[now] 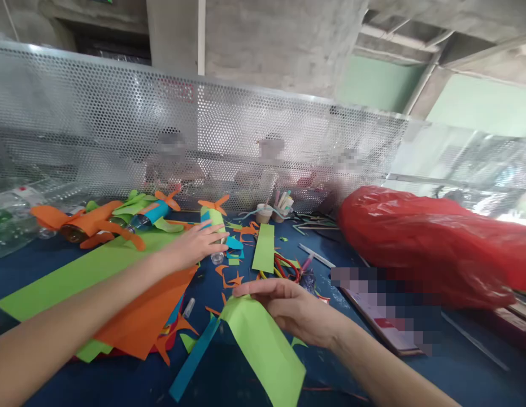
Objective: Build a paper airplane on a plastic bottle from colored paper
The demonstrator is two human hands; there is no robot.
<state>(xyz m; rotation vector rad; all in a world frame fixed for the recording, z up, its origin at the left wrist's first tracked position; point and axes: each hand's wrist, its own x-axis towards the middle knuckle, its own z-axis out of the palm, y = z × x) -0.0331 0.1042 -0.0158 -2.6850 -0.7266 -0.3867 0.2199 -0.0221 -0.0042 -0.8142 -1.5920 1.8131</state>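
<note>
My right hand (296, 308) pinches a light green paper piece (266, 350) by its upper end, and the sheet bends down toward me. A blue paper strip (195, 359) slants down from the sheet's left corner; whether it is attached, I cannot tell. My left hand (192, 246) reaches forward with fingers stretched apart across a small plastic bottle (217, 258) wrapped in green and blue paper. An orange paper propeller (214, 204) tops that bottle. My left thumb is hidden, and whether the fingers touch the bottle is unclear.
Green sheets (131, 254) and orange sheets (161, 311) lie under my left forearm. Paper-wrapped bottles (150, 215) and clear bottles (12, 220) are at left. Scraps, a green strip (265, 246), red scissors handles (288, 265), a cup (264, 213) and a red bag (415, 243) lie beyond.
</note>
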